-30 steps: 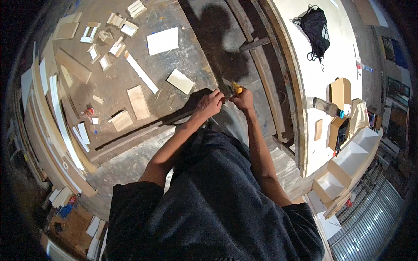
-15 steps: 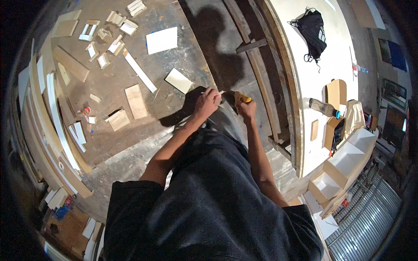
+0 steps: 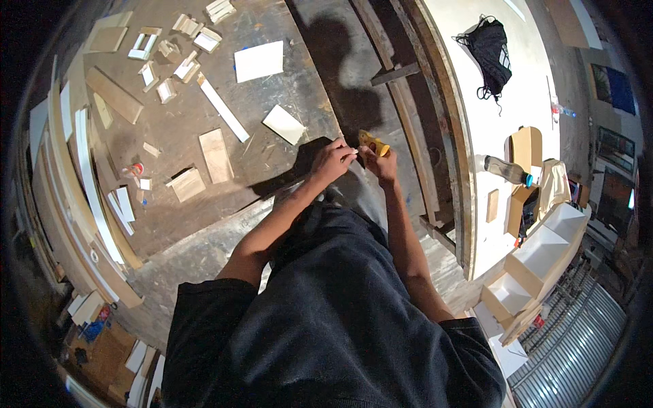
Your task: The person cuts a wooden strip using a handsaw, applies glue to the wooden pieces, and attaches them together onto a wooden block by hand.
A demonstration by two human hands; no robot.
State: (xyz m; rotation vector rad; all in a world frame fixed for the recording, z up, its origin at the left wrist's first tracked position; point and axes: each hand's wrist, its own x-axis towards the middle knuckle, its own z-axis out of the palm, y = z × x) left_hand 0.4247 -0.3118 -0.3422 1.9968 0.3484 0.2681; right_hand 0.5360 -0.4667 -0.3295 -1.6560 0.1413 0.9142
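Observation:
Before my body, close to the near right corner of the brown work table point(image 3: 258, 156), my two hands are nearly together. Between its closed fingertips my left hand point(image 3: 333, 162) pinches a small pale piece point(image 3: 355, 151). My right hand point(image 3: 382, 166) is closed around a yellow tool point(image 3: 373, 142), whose exact kind is too small to tell; it points up and left. The right thumb and fingers come close to the small piece, and whether they touch it I cannot tell. Nearest on the table lie a cream block point(image 3: 284, 124) and a plain wooden board point(image 3: 216, 156).
Several small wood-and-white assemblies point(image 3: 185, 66) sit at the table's far left, near a white panel point(image 3: 259, 61) and a narrow strip point(image 3: 224, 109). Long boards point(image 3: 87, 163) line the left edge. On the white right-hand table point(image 3: 503, 122) are a bottle point(image 3: 505, 170) and a black cloth item point(image 3: 491, 58).
My hands have drawn closer together. The yellow tool has turned in my right hand, now standing upward above the fingers. The view has shifted slightly.

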